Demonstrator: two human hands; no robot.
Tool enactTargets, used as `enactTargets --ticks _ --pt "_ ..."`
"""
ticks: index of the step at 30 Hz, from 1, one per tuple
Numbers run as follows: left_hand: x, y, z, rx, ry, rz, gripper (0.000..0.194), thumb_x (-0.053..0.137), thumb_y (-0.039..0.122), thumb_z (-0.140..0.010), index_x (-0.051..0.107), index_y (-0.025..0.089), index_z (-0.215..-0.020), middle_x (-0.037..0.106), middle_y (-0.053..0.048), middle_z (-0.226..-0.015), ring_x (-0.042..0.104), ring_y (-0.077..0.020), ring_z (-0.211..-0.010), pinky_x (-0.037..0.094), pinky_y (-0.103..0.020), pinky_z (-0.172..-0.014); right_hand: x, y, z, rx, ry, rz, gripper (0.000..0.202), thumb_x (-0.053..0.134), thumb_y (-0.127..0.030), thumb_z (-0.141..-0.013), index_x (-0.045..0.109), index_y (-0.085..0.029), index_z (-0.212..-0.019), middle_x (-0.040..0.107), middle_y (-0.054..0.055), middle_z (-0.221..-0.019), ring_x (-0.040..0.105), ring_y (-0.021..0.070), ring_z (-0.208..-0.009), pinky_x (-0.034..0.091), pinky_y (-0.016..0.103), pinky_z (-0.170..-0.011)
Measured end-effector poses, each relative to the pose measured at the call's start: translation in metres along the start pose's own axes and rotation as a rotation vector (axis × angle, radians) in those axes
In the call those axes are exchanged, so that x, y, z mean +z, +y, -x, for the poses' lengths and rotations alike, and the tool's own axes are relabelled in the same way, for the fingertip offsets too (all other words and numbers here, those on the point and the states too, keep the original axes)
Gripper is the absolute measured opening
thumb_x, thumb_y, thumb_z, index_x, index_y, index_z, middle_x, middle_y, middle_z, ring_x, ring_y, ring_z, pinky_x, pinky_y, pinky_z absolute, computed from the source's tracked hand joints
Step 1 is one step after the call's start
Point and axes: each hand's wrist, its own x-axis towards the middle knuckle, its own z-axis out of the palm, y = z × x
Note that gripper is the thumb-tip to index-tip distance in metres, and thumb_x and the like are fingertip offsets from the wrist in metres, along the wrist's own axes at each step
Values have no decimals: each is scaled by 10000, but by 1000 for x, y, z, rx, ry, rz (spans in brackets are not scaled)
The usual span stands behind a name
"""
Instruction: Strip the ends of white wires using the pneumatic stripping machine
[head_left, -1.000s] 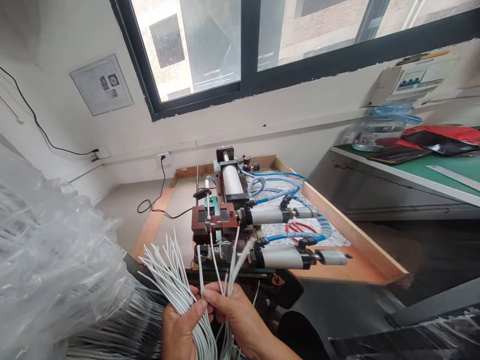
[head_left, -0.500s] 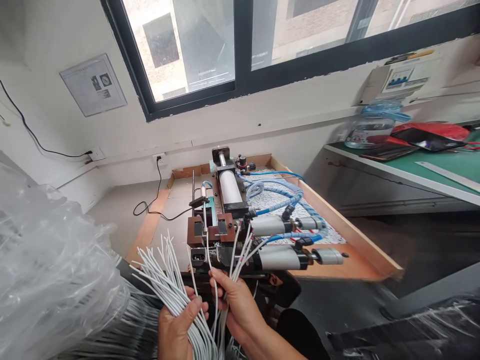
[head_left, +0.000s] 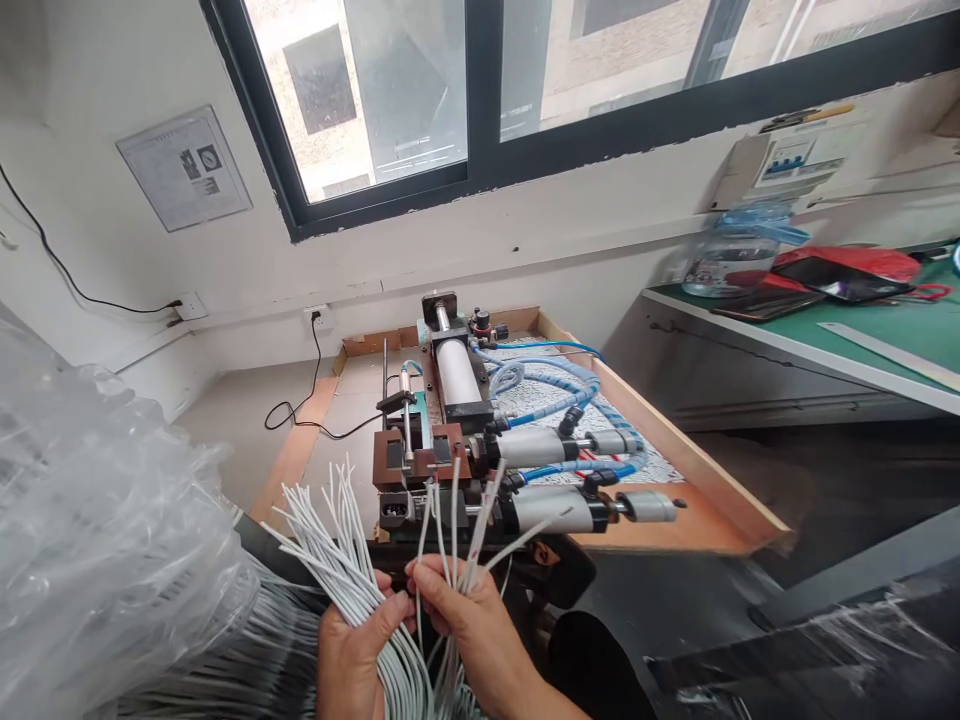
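Left hand (head_left: 352,645) closed around a thick bundle of thin white plastic-coated wires (head_left: 334,560), free ends fanned up and left. Right hand (head_left: 476,615) clamped on a smaller, loosely splayed bunch of white wires (head_left: 482,535), tips in front of a dark metal machine with silver-grey cylinders (head_left: 459,370). Fingertips of the 2 hands close together; contact unclear. Machine in a shallow wood-walled tray (head_left: 697,455). Crumpled clear plastic sheeting (head_left: 112,520) left of the bundle.
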Motion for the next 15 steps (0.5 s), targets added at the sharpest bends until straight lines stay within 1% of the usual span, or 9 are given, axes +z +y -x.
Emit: enactTargets --ticks 2,4,8,10,12,15 --pt "-1 0 0 -27 19 25 281 733 207 -494 567 153 -713 629 36 -494 587 -143 -494 463 -260 -545 -2 0 -2 -20 70 -16 260 639 -371 -638 616 -111 -635 509 -16 -509 332 56 -434 212 191 -414" --pt "-1 0 0 -71 24 79 296 731 219 -493 578 147 -736 640 14 -499 605 -160 -510 476 -278 -563 -3 0 -6 -10 120 -63 255 644 -359 -634 606 -107 -626 480 -27 -488 303 45 -417 191 183 -402" --pt "-2 1 2 -140 37 149 353 736 192 -462 601 129 -782 670 -38 -557 639 -212 -577 494 -328 -593 0 1 -15 91 192 -171 238 665 -333 -600 603 -103 -604 441 -44 -459 293 36 -394 182 171 -383" --pt "-1 1 2 -140 61 135 376 739 182 -454 597 136 -799 678 -38 -582 637 -207 -553 493 -317 -555 1 0 -19 152 209 -232 237 681 -319 -573 607 -97 -610 449 -41 -464 304 35 -390 178 164 -372" --pt "0 1 2 -114 86 104 374 742 188 -451 593 143 -791 673 -22 -578 619 -181 -493 485 -294 -507 2 0 -22 199 216 -293 240 695 -305 -547 606 -89 -606 452 -40 -460 308 33 -386 172 158 -363" --pt "1 1 2 -73 108 65 349 748 215 -443 591 152 -748 639 16 -509 584 -151 -435 463 -264 -460 3 -2 -25 224 201 -347 243 705 -293 -529 604 -82 -596 452 -42 -454 294 25 -376 161 153 -352"
